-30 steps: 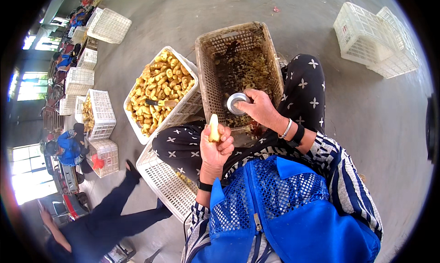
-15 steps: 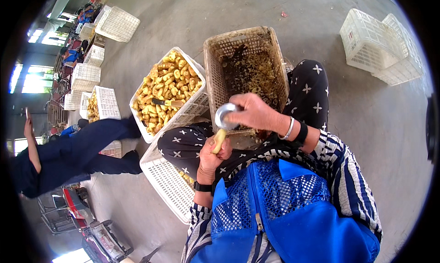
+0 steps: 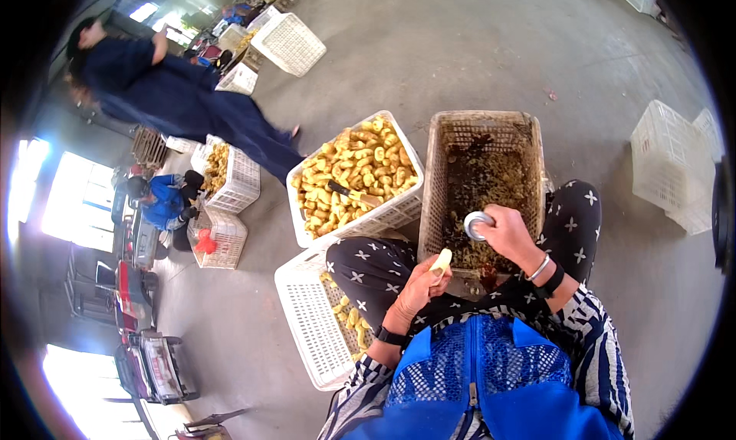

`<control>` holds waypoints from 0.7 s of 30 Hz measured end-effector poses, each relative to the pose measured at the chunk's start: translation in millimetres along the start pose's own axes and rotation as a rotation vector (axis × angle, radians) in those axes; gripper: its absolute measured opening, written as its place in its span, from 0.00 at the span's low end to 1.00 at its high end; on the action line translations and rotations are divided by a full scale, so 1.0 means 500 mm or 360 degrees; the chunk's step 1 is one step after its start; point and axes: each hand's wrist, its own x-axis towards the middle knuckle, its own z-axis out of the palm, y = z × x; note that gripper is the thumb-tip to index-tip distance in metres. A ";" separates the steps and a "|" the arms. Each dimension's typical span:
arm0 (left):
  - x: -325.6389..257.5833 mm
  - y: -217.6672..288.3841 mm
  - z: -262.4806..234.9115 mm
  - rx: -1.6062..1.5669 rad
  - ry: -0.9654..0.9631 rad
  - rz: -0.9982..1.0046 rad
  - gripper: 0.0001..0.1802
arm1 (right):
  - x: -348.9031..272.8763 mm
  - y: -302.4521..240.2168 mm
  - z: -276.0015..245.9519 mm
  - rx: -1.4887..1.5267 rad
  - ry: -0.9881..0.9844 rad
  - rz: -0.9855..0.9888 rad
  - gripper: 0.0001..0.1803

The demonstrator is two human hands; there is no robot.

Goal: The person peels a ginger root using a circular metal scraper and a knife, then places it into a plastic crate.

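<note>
Our left hand (image 3: pixel 420 288) is closed around one pale-yellow, knobbly root piece (image 3: pixel 442 259), its tip poking out past the thumb. Our right hand (image 3: pixel 507 231) is clamped on one round, silver metal tool (image 3: pixel 469 224). Half a second ago the tool met the root's tip; now the two are apart, so the tool is not working on the root at this instant. Beneath lies one brown-stained plastic mesh crate (image 3: pixel 430 187), scraps inside. Left of it we count two white plastic crates: one heaped crate (image 3: pixel 395 218) of yellow roots, too many to count, with one dark-bladed, pale-handled tool (image 3: pixel 354 194) on top, and one lower crate (image 3: pixel 307 317) holding a few roots. Beyond, we see two people, one walking (image 3: pixel 184 95), one in blue (image 3: pixel 162 202).
</note>
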 end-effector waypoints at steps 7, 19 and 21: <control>-0.118 0.037 -0.123 -0.0357 0.0837 0.0730 0.12 | 0.001 0.078 -0.006 0.1269 0.0005 0.1210 0.09; -0.138 0.163 -0.395 -0.0744 0.1189 0.0564 0.06 | 0.072 0.127 -0.060 0.1307 0.0341 0.1325 0.08; -0.031 0.255 -0.371 -0.0293 0.1155 0.0565 0.07 | 0.078 0.111 -0.049 0.1183 0.0217 0.1116 0.07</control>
